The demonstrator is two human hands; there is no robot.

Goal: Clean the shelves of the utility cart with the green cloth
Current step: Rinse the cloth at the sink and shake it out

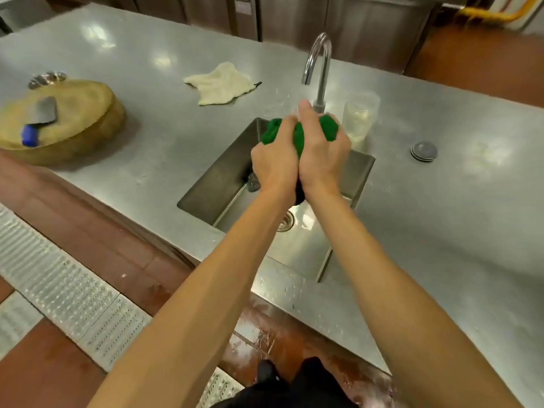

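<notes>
Nearest, below the wrists, is the shiny sink point(223, 178) with its round drain point(285, 220). Above it, the left hand point(273, 160) and the right hand point(321, 154) are pressed side by side. All the fingers are curled tight round the green cloth point(275, 132). It is bunched into a ball inside both hands, and green bits poke out past the knuckles.

The cloth looks soft, light and squashy. It is likely wet, so it may drip and feel a bit heavier. It cannot break. The best place to squeeze it is round the middle of the bunch, as both hands do. For wiping, it would work better spread flat under the fingers.

Just past the fingertips stands the bent tap point(319, 63). Close to the right of the fingers is a clear plastic cup point(360, 116). Farther off, left of the fingers, a white cloth point(222, 83) lies on the counter point(147, 136). Farther left again, a big wooden block point(73, 134) has a cleaver point(44, 111) on it. No cart is in view, so I think the wiping has not begun.
</notes>
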